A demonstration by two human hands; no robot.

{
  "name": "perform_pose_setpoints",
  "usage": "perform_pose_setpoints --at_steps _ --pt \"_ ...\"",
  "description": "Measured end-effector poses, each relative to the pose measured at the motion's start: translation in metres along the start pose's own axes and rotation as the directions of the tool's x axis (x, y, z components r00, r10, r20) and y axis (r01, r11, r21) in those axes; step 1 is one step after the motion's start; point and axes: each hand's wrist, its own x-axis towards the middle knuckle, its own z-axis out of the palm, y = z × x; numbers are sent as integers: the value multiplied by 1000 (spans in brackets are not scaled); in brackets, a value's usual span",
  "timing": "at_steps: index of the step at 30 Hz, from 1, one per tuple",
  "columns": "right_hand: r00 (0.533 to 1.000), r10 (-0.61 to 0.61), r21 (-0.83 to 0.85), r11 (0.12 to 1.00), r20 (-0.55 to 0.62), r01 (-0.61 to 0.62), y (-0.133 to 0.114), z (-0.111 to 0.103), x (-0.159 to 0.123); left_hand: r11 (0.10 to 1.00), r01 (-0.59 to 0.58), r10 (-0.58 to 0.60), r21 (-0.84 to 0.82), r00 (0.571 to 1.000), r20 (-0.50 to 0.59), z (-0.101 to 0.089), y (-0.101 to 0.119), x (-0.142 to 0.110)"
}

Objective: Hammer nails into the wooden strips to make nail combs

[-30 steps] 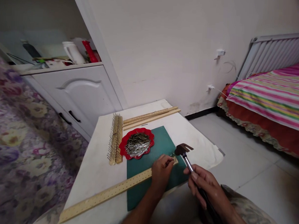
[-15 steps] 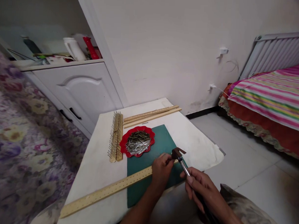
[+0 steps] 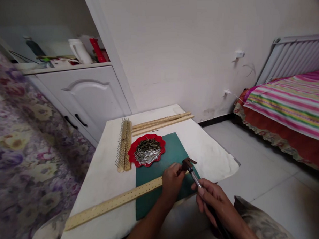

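My right hand [image 3: 211, 196] is wrapped around the shaft of a claw hammer [image 3: 195, 176]. The hammer's head is right beside the fingertips of my left hand [image 3: 172, 179], near the right end of a long wooden strip [image 3: 114, 202]. Those left fingers are pinched together over the strip; whatever they hold is hidden. Rows of small dark dots run along the strip, which lies partly on a green mat [image 3: 174, 148]. On the mat's far left corner sits a red scalloped dish [image 3: 132, 154] heaped with nails [image 3: 148, 150].
Left of the dish, wooden strips [image 3: 125, 146] bristle with upright nails. More strips [image 3: 162, 122] lie along the back of the white-covered table [image 3: 100, 176], with a loose nail [image 3: 155, 130] nearby. A cabinet [image 3: 84, 96] stands left and a bed [image 3: 288, 99] right.
The hammer head has shifted very slightly left, closer to my left fingers. My left hand and the wooden strip stay in place.
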Motion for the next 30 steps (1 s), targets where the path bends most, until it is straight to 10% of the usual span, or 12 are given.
perform_pose_setpoints --at_steps 19,30 --pt "999 -28 89 996 -34 31 -5 -2 -1 997 -28 29 -65 999 20 -16 7 -8" --pt "1000 -16 88 996 -10 17 -6 -1 3 964 34 1 263 991 -132 -102 -26 13"
